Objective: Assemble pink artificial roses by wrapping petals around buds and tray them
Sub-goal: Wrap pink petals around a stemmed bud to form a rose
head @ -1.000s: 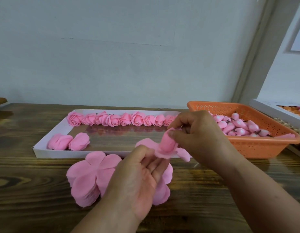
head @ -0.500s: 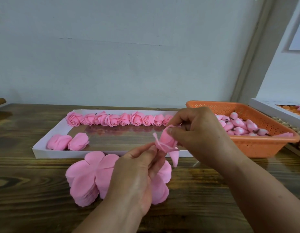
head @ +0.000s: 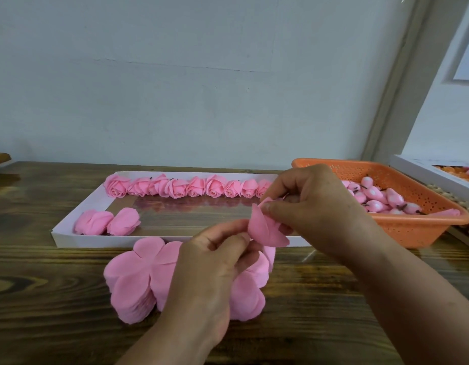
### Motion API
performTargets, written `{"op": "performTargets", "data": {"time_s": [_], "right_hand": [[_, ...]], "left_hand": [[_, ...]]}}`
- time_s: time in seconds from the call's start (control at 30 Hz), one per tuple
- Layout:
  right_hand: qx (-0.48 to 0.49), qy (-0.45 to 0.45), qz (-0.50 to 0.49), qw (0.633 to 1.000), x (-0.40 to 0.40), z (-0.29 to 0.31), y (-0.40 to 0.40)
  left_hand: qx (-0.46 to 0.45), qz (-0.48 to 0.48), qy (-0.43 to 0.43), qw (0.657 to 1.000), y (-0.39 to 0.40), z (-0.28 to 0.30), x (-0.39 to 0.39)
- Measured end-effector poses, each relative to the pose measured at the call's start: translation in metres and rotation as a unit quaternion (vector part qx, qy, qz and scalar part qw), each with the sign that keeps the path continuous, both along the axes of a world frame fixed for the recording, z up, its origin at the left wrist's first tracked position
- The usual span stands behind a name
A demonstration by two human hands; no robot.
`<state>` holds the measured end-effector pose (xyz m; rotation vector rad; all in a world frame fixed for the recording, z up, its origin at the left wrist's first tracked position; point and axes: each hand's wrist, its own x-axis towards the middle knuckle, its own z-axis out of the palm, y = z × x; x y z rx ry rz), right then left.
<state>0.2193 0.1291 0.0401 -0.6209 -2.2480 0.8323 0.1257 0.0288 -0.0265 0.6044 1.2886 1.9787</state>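
Note:
Both hands hold one half-wrapped pink rose (head: 265,227) above the table, in front of the white tray (head: 70,234). My right hand (head: 315,206) pinches its top from the right, and my left hand (head: 217,262) presses a petal against it from below. A stack of flat pink petal sheets (head: 138,277) lies on the table under my left hand. A row of finished roses (head: 186,187) lines the tray's far side, and two more roses (head: 107,222) lie at its near left. The bud inside the petals is hidden.
An orange perforated basket (head: 412,230) with several pink buds (head: 378,198) stands at the right, beside the tray. A white box (head: 422,167) sits at the far right edge. The wooden table (head: 43,312) runs up to a grey wall.
The loose petals have been folded up around the bud, from spread flat to wrapped. My left fingers have risen to press them; the right hand has kept its pinch.

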Motion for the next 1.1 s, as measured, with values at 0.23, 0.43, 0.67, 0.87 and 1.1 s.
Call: {"op": "performTargets", "data": {"time_s": [0.23,0.43,0.67,0.87,1.1], "right_hand": [[-0.009,-0.008,0.029,1.000,0.005,0.002,-0.002],[-0.013,-0.021,0.052,0.998,0.007,0.006,-0.007],[-0.025,-0.082,0.104,0.991,0.006,0.008,-0.011],[-0.050,-0.096,0.137,0.985,0.005,0.007,-0.014],[-0.038,-0.095,0.108,0.989,0.004,0.006,-0.016]], "left_hand": [[-0.006,-0.127,0.102,0.987,-0.008,0.010,-0.019],[-0.032,-0.145,0.136,0.980,-0.010,0.015,-0.028],[-0.058,-0.156,0.186,0.969,-0.011,0.014,-0.029],[-0.060,-0.139,0.223,0.963,-0.012,0.013,-0.028],[-0.037,-0.052,0.184,0.981,-0.009,0.008,-0.018]]}}
